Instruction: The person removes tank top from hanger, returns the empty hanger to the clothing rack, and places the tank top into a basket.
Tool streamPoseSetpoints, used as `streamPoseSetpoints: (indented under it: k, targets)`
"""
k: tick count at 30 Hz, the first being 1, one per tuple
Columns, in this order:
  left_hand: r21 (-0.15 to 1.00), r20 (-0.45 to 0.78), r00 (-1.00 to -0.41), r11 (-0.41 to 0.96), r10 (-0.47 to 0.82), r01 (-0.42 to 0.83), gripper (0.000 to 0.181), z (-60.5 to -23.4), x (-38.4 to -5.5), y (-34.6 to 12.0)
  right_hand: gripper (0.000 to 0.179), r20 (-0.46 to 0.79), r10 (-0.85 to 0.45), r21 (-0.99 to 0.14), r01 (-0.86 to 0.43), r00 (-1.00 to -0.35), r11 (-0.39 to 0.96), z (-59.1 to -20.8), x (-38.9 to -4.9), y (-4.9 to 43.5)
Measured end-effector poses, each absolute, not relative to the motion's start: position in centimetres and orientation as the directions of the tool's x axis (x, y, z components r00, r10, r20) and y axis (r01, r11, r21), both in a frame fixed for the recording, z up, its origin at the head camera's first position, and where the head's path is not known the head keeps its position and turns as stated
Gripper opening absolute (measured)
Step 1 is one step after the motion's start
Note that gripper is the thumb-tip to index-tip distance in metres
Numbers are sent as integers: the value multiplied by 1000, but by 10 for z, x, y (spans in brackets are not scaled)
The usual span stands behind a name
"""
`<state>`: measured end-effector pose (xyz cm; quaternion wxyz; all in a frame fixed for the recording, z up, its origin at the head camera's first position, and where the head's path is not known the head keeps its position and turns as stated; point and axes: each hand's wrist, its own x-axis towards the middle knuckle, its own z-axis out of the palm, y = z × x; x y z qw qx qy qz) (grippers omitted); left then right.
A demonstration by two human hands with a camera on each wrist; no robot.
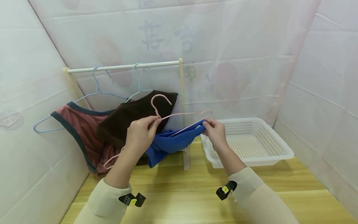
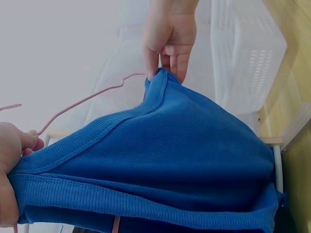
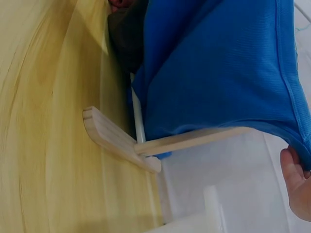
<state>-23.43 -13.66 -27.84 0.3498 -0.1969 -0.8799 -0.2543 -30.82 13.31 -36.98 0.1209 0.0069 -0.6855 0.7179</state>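
Observation:
A pink hanger (image 1: 185, 114) is held up in front of the rack, its hook pointing upward. My left hand (image 1: 142, 132) grips it just below the hook; in the left wrist view that hand (image 2: 10, 162) also lies against the cloth. A blue garment (image 1: 176, 141) hangs on the hanger's right part. My right hand (image 1: 216, 132) pinches the garment's edge close to the hanger's right end. Seen from the left wrist, the blue cloth (image 2: 194, 141) is stretched between both hands. The hanger's left end (image 1: 109, 163) sticks out bare behind my left forearm.
Behind stands a small rack with a white rail (image 1: 123, 67) and wooden posts. From it hang a reddish top (image 1: 84, 124) on a blue hanger and a dark brown garment (image 1: 123, 116) on a mint hanger. A white plastic basket (image 1: 251, 161) is at the right on the wooden table (image 1: 167, 193).

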Motion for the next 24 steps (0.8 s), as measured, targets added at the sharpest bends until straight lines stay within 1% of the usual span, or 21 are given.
streamPoseSetpoints:
  k: [7, 11, 16, 20, 24]
  targets:
    - [319, 698, -694, 792, 175, 520, 19, -278, -234, -128, 28, 183, 164, -980, -193, -969, -45, -374, -305, 125]
    - [334, 682, -709, 786, 180, 520, 19, -276, -235, -124, 30, 190, 142, -980, -196, -972, -34, -379, -305, 119]
    - [348, 661, -729, 786, 181, 511, 19, -275, -237, -120, 27, 187, 116, -981, -191, -976, -25, -383, -305, 109]
    - [351, 649, -738, 790, 183, 504, 20, -274, -238, -116, 25, 193, 97, -981, -193, -976, 10, -386, -304, 102]
    - [363, 645, -743, 784, 178, 503, 19, -274, -240, -113, 22, 225, 64, -973, -220, -972, 69, -392, -304, 94]
